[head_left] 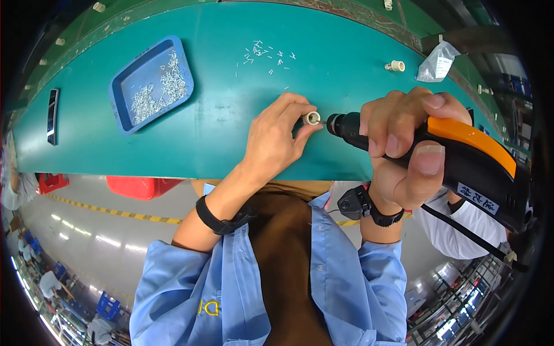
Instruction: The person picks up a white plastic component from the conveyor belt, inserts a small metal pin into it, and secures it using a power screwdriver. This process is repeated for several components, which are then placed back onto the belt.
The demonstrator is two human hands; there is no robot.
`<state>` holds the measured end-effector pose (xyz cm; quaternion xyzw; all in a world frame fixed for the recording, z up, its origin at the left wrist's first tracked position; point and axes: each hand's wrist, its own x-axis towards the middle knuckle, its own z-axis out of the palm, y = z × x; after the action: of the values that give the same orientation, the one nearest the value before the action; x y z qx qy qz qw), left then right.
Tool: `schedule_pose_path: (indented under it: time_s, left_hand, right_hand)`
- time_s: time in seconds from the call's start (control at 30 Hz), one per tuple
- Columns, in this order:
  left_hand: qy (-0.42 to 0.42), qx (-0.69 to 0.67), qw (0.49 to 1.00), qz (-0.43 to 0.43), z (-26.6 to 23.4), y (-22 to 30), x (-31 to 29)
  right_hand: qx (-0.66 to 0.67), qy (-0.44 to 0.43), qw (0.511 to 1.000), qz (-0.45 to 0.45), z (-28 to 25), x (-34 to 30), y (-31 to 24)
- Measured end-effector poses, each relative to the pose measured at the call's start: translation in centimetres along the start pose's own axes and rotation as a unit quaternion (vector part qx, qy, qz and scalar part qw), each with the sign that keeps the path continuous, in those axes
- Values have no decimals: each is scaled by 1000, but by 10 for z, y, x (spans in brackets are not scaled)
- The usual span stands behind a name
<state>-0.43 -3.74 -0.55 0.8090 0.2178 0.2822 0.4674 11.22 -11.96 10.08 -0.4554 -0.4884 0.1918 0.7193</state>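
In the head view, the left hand [277, 135] pinches a cream cylindrical fitting [312, 118] between thumb and fingers at the centre of the frame, above the green table [213, 132]. The right hand [401, 130] is wrapped around a black-and-orange power driver [461, 160], its bit directed at the fitting; bit contact cannot be confirmed. The step in hand appears to be fastening at the fitting; the next move likely calls for a steady pinch and an aligned bit. Small metal pieces lie in the blue tray [116, 95], upper left, and loose at upper centre. Markings: a label with dark characters [478, 199] on the driver, a printed label on the clear bag [430, 69], upper right, and yellow lettering [209, 308] on the blue jacket [167, 288].
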Motion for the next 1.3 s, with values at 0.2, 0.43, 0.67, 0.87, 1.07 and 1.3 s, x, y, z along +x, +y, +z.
schedule_pose_path:
  time_s: [0.2,0.43,0.67,0.87,1.07,1.3]
  left_hand:
    - [4,7,1000,8,0,5,2]
    - [10,16,1000,7,-1,4,2]
    - [0,19,1000,10,-5,6,6]
    - [0,20,1000,21,-1,5,2]
    - [-19,-5,996,85,-12,55,21]
    - [-121,158,965,168,-6,65,67]
  right_hand:
    - [-72,41,996,16,8,-2,1]
    - [-126,25,992,-7,5,2,10]
    - [-61,26,998,-22,12,6,16]
    - [-56,32,998,8,4,-3,13]
    - [154,117,979,-64,-22,1,-46]
    - [70,147,956,-245,-100,-22,-121]
